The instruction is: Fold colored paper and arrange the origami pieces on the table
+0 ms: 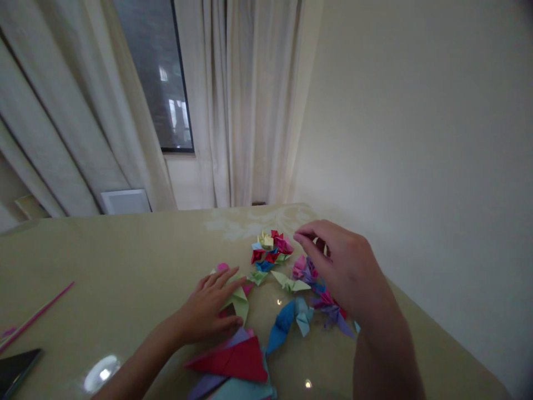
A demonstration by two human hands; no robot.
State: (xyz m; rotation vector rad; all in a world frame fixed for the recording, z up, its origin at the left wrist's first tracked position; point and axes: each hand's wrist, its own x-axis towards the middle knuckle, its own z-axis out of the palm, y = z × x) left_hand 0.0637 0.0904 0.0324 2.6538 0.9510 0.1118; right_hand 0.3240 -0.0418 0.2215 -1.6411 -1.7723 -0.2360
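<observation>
My left hand (210, 308) lies palm down with its fingers spread over a light green folded paper piece (240, 306). Higher up, my right hand (341, 261) is closed in a pinch, thumb against forefinger; whatever it may hold is hidden. Left of its fingertips sits a cluster of small colourful origami pieces (272, 255). Pink and purple paper pieces (331, 314) lie under the right hand, partly covered by it. Between the hands are a pale green origami piece (291, 283), a light blue one (303, 316) and a dark blue one (281, 326).
A red folded paper (237, 358) rests on purple and teal papers (245, 390) at the table's near side. Far left are a thin pink stick (45, 308) and a dark flat device (16, 369). A wall (416, 166) borders the table (137, 261) on the right.
</observation>
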